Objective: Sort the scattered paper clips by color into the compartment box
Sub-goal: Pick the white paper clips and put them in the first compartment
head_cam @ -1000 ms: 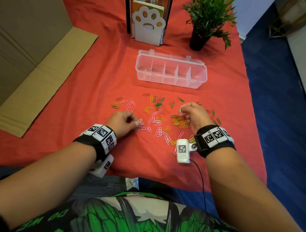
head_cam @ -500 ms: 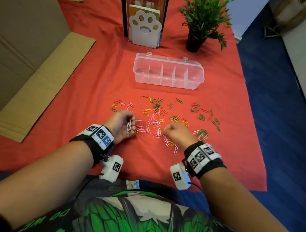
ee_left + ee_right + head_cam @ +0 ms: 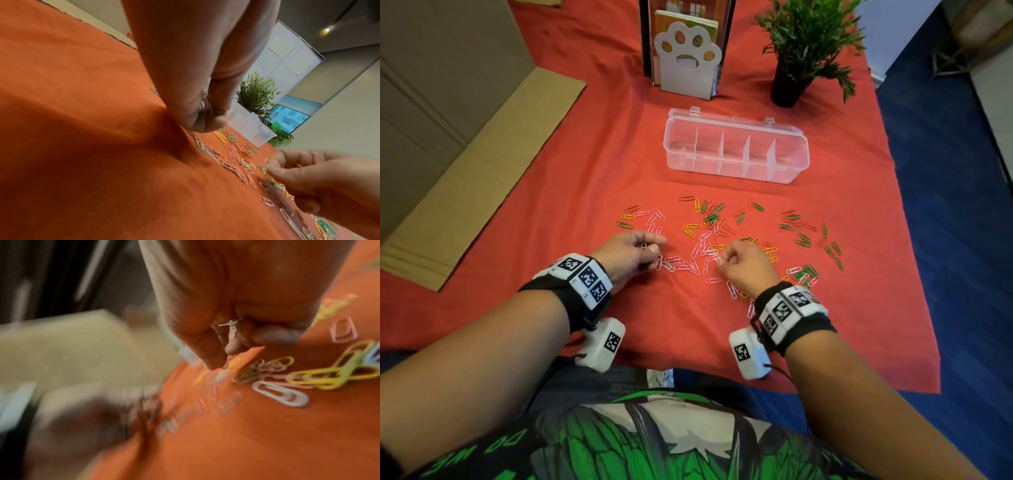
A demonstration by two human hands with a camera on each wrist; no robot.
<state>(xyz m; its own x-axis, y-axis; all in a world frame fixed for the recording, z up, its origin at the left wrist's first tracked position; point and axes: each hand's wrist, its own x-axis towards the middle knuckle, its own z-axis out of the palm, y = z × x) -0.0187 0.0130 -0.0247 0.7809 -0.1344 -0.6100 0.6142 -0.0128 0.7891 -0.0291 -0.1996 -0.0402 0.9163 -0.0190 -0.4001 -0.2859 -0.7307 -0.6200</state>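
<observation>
Pink, white, yellow, green and red paper clips [image 3: 709,236] lie scattered on the red cloth in front of the clear compartment box [image 3: 736,150], whose lid is open and whose cells look empty. My left hand [image 3: 645,246] sits at the left of the scatter and pinches a small bunch of white clips [image 3: 203,107] between thumb and fingers. My right hand [image 3: 722,257] is over the middle of the pile with its fingers curled, and a white clip [image 3: 231,327] shows in its grip. Pink clips [image 3: 681,265] lie between the two hands.
A flattened cardboard box [image 3: 458,164] lies at the left. A white paw-shaped book stand [image 3: 688,58] and a potted plant [image 3: 804,44] stand behind the compartment box. The cloth ends at the right above a blue floor [image 3: 962,240].
My right hand has come from the right part of the scatter to its middle, near the left hand. The left hand has lifted slightly and kept its clips.
</observation>
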